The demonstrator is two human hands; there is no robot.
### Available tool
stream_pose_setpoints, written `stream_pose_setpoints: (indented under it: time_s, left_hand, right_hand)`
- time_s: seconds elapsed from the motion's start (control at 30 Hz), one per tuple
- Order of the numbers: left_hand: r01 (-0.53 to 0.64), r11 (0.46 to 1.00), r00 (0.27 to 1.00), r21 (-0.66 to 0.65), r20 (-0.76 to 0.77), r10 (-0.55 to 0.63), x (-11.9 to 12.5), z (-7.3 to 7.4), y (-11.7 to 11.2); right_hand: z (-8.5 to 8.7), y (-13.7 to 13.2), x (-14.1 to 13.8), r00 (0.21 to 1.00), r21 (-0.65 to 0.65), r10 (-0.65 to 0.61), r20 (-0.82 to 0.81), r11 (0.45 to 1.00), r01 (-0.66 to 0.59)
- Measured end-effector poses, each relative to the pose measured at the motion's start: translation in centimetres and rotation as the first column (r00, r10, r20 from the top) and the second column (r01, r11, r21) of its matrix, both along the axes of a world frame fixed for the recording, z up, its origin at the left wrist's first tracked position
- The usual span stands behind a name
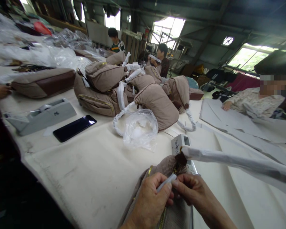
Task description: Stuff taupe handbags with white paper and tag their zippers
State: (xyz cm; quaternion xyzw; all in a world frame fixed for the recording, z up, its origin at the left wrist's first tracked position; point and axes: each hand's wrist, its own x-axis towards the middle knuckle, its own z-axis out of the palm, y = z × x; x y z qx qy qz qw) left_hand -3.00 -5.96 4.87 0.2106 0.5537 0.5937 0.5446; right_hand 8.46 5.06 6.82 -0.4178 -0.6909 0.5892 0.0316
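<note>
Close in front of me lies a taupe fabric handbag [162, 165] with gold zips and a dark leather tab at its end. My left hand [151, 195] pinches a narrow whitish wrapped strip [166, 183] beside the zip end. The fingers of my right hand [193, 189] close on the strip's upper end, near the metal fitting. What lies under the wrapping is hidden. From the leather tab a strap wrapped in white film [228, 160] runs off to the right. Just behind the bag stands a grey tape dispenser [178, 143], partly covered by the strap.
Several taupe bags [154, 105] are heaped ahead, beside a crumpled plastic bag [140, 128]. A black phone [75, 128] and another tape dispenser [47, 114] lie left. Another person's hand [0, 91] is at the left edge; a person [255, 101] sits by grey sheets [235, 122].
</note>
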Motion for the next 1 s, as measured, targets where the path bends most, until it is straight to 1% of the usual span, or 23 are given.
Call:
stream_pose_setpoints:
  time_s: [0.07, 0.1, 0.17, 0.2, 0.27, 0.33, 0.37, 0.43, 0.5, 0.53, 0.6, 0.67, 0.7, 0.77, 0.8, 0.87, 0.9, 0.93, 1.0]
  left_hand:
    - [0.014, 1.000, 1.000, 0.013, 0.025, -0.014, 0.0, -0.1, 0.0]
    - [0.022, 1.000, 0.998, 0.020, 0.051, -0.023, 0.0, -0.1, 0.0]
    - [0.028, 0.999, 0.992, 0.017, 0.119, -0.030, 0.1, -0.3, 0.1]
    - [0.027, 1.000, 0.988, 0.011, 0.154, -0.028, 0.2, -0.4, 0.2]
    - [0.021, 1.000, 0.975, -0.016, 0.221, -0.017, 0.3, -0.6, 0.3]
    - [0.019, 0.999, 0.953, -0.044, 0.303, -0.005, 0.5, -0.9, 0.3]
    - [0.032, 0.998, 0.936, -0.052, 0.352, -0.012, 0.6, -1.1, 0.2]
    - [0.084, 0.996, 0.890, -0.037, 0.451, -0.059, 0.9, -1.4, 0.1]
    - [0.132, 0.991, 0.855, -0.004, 0.506, -0.112, 1.2, -1.6, 0.0]
    - [0.137, 0.991, 0.857, -0.001, 0.502, -0.118, 1.3, -1.6, 0.0]
    - [0.091, 0.996, 0.902, -0.020, 0.425, -0.074, 1.5, -1.4, -0.1]
    - [0.020, 0.999, 0.964, -0.051, 0.267, -0.005, 1.6, -1.2, -0.2]
    - [-0.016, 0.998, 0.983, -0.063, 0.179, 0.027, 1.6, -1.0, -0.3]
    - [-0.068, 0.995, 0.998, -0.076, 0.012, 0.069, 1.6, -0.7, -0.5]
    - [-0.074, 0.994, 0.995, -0.078, -0.074, 0.069, 1.6, -0.6, -0.6]
    - [-0.052, 0.996, 0.970, -0.074, -0.239, 0.032, 1.5, -0.4, -0.8]
    - [-0.031, 0.997, 0.950, -0.074, -0.311, 0.006, 1.4, -0.3, -0.8]
    - [-0.014, 0.997, 0.930, -0.076, -0.367, -0.015, 1.4, -0.1, -0.9]
    - [-0.001, 0.997, 0.910, -0.074, -0.414, -0.030, 1.3, 0.0, -0.9]
  right_hand:
    - [-0.3, 0.2, 0.6, 0.998, 0.001, 0.053, -0.027, 0.999, -0.053]
    - [-0.4, 0.2, 0.8, 0.997, 0.032, 0.070, -0.034, 0.997, -0.069]
    - [-0.6, -0.1, 1.2, 0.997, 0.168, 0.075, -0.030, 0.983, -0.069]
    - [-0.7, -0.4, 1.3, 0.998, 0.259, 0.066, -0.021, 0.964, -0.058]
    - [-1.1, -1.2, 1.3, 1.000, 0.421, 0.023, -0.014, 0.907, -0.015]
    - [-1.9, -2.0, 1.2, 0.997, 0.526, -0.062, -0.039, 0.847, 0.073]
    - [-2.4, -2.3, 1.1, 0.992, 0.556, -0.109, -0.058, 0.822, 0.123]
    - [-3.5, -2.8, 1.0, 0.979, 0.576, -0.187, -0.085, 0.792, 0.202]
    - [-4.3, -3.0, 0.8, 0.971, 0.563, -0.220, -0.089, 0.793, 0.231]
    - [-4.5, -3.0, 0.7, 0.970, 0.558, -0.227, -0.086, 0.796, 0.235]
    - [-4.4, -2.9, 0.6, 0.969, 0.574, -0.234, -0.079, 0.784, 0.236]
    - [-3.8, -2.7, 0.8, 0.971, 0.616, -0.231, -0.064, 0.756, 0.220]
    - [-3.3, -2.5, 1.0, 0.973, 0.633, -0.225, -0.052, 0.746, 0.207]
    - [-2.0, -2.0, 1.6, 0.980, 0.661, -0.200, -0.025, 0.732, 0.166]
    - [-1.3, -1.7, 1.9, 0.984, 0.677, -0.175, -0.017, 0.722, 0.140]
    - [0.1, -1.1, 2.3, 0.996, 0.713, -0.086, -0.005, 0.699, 0.064]
    - [0.8, -0.9, 2.3, 1.000, 0.724, -0.013, 0.011, 0.690, 0.001]
    - [1.5, -0.6, 2.2, 0.996, 0.724, 0.076, 0.042, 0.684, -0.083]
    - [2.7, -0.2, 1.5, 0.957, 0.698, 0.259, 0.131, 0.662, -0.274]
